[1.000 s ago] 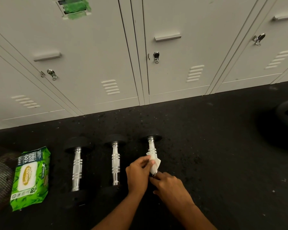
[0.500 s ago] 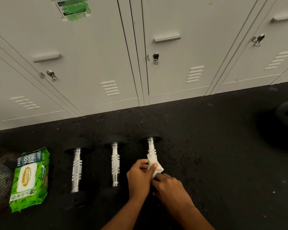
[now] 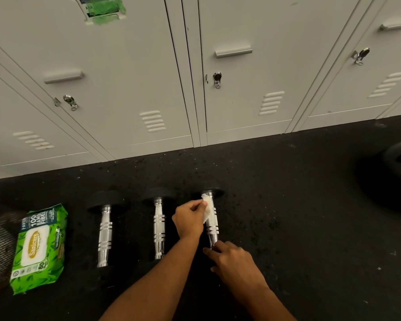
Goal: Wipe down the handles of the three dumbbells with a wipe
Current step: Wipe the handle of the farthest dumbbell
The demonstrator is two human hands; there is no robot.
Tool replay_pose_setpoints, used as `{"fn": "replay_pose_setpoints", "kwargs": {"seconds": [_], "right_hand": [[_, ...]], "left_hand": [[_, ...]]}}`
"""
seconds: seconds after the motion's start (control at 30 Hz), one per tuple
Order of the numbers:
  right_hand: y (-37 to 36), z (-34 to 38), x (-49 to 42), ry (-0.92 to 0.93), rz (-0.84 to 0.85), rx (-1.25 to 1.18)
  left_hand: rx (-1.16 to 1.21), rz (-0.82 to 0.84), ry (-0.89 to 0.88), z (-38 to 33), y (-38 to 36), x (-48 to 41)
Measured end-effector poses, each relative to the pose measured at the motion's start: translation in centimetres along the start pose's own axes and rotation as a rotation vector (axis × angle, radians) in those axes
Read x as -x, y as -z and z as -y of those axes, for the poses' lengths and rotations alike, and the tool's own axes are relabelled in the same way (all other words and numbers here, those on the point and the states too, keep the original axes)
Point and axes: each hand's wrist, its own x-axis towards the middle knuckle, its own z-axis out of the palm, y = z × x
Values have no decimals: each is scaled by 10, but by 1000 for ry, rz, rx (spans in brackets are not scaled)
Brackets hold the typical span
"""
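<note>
So the left hand [image 3: 189, 220] has slid the wipe [image 3: 207, 210] up the chrome bar since half a second back, from about the middle to right under the far head of the right-hand dumbbell [image 3: 212, 228]. Nearest the camera, the right hand [image 3: 235, 259] sits on the near end of that dumbbell with its fingers bent over it. Looks like it's pinning the thing so it won't roll, but I can't tell if it's truly gripping, since the near head is lost against the dark floor [image 3: 287, 228]. A bit further out, the left hand pinches the crumpled wipe between thumb and fingers, pressed against the far end of the handle. Tip imo: wrap the wipe round the bar and twist on the way back, or the far side and the grooves get skipped. The middle dumbbell [image 3: 159, 228] and left dumbbell [image 3: 105, 235] lie parallel just beside it, with no hand on either. The pack of wipes [image 3: 38, 249] lies off to the left, and grey lockers [image 3: 125, 66] stand behind.
</note>
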Motion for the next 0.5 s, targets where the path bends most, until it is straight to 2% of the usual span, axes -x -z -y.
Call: {"fn": "replay_pose_setpoints", "kwargs": {"seconds": [0.3,0.5], "right_hand": [[2,0,0,-3,2,4],[1,1,4,-28,-24,5]], "left_hand": [[-145,111,-98,13,9,25],[-221,263,-65,31,27,49]]}}
